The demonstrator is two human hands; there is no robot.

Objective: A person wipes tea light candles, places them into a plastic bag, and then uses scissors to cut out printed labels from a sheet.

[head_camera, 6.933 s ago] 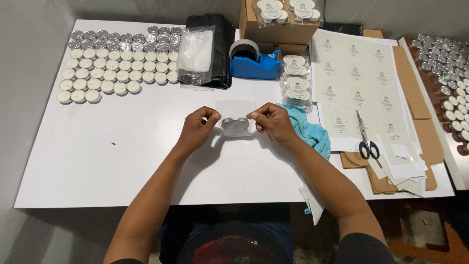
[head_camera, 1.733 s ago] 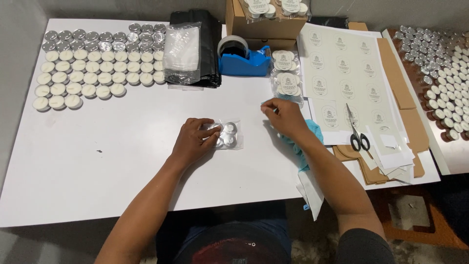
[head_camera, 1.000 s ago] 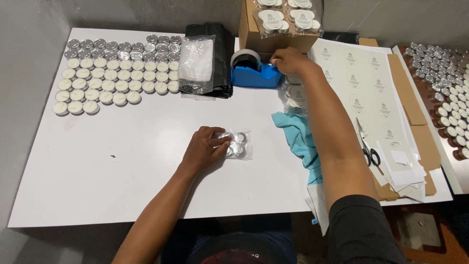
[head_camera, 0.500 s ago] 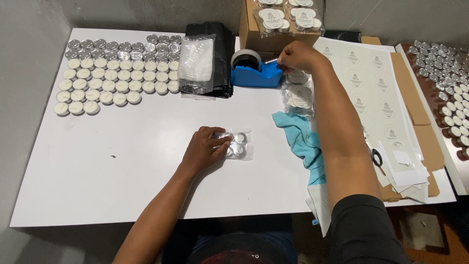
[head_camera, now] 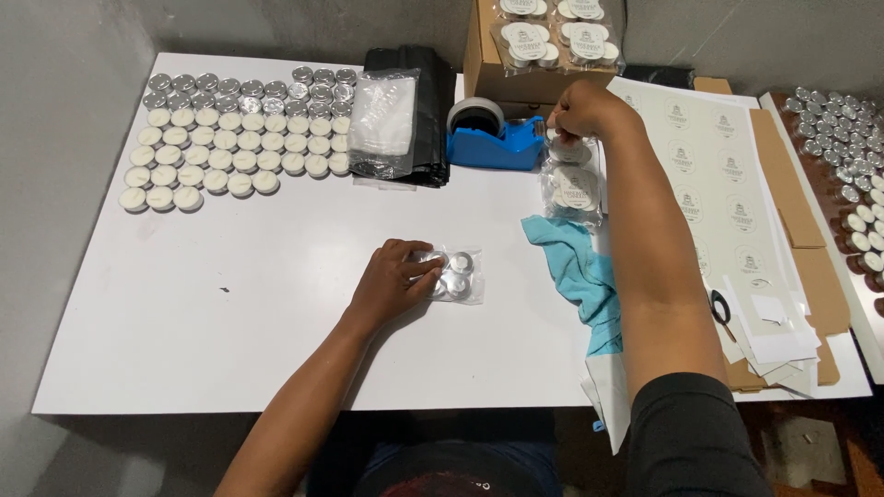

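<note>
My left hand point(head_camera: 394, 278) lies on the white table point(head_camera: 230, 322) with its fingertips pressing on a clear packet of tealights point(head_camera: 458, 274), holding it flat. My right hand point(head_camera: 582, 110) is stretched to the far side, fingers pinched at the cutter end of the blue tape dispenser point(head_camera: 497, 140). The tape itself is too faint to make out. Under my right forearm lie finished clear packets with round labels point(head_camera: 573, 189).
Rows of white and silver tealights point(head_camera: 221, 152) fill the far left. Clear bags point(head_camera: 382, 124) lie on black bags beside the dispenser. A cardboard box point(head_camera: 493, 69) holds packed sets. Blue cloth point(head_camera: 571, 262), label sheets point(head_camera: 718, 175), scissors point(head_camera: 721, 306), more tealights point(head_camera: 856, 175) at right.
My right hand left the packet and reached away to the tape dispenser, where it now pinches at the cutter. My left hand stayed pressed on the packet.
</note>
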